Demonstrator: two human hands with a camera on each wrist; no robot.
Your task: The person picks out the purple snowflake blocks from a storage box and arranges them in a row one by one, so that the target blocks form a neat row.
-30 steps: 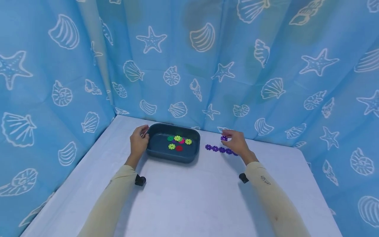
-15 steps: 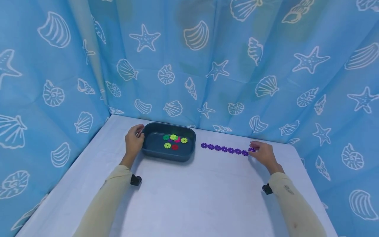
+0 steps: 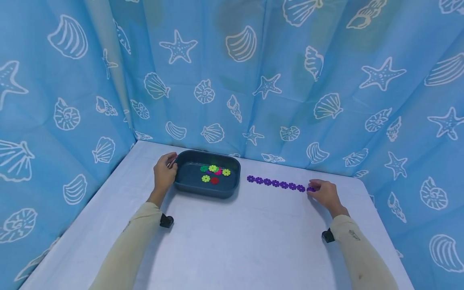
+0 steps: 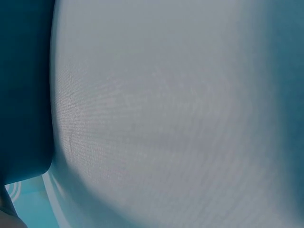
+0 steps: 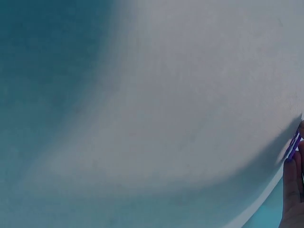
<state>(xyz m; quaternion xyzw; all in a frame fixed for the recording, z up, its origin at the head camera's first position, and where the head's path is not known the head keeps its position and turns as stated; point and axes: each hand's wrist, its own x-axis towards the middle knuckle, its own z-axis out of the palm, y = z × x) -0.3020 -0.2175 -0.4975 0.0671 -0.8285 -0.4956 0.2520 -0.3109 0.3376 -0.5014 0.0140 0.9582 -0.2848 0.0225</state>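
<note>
My right hand [image 3: 326, 195] pinches a purple flower-shaped disc [image 3: 311, 189] at the right end of a row of similar purple discs [image 3: 275, 183] lying on the white table. A small gap parts the held disc from the row's last one. In the right wrist view, the purple disc [image 5: 293, 143] shows edge-on between the fingertips. My left hand [image 3: 164, 174] grips the left end of a dark blue-grey tray [image 3: 206, 192]. The tray holds several flower discs: yellow ones [image 3: 206, 178], a green one [image 3: 204, 168], a pink one [image 3: 218, 171] and a red one [image 3: 214, 181].
The white-covered table [image 3: 232, 241] stretches toward me in front of the tray and the row. A blue curtain [image 3: 217, 80] with shell and starfish prints hangs behind the table and at both sides. Each wrist wears a small black camera [image 3: 166, 221].
My right hand has moved right, from above the middle of the row to its right end, and has lowered the purple disc toward the table. The left hand stays at the tray.
</note>
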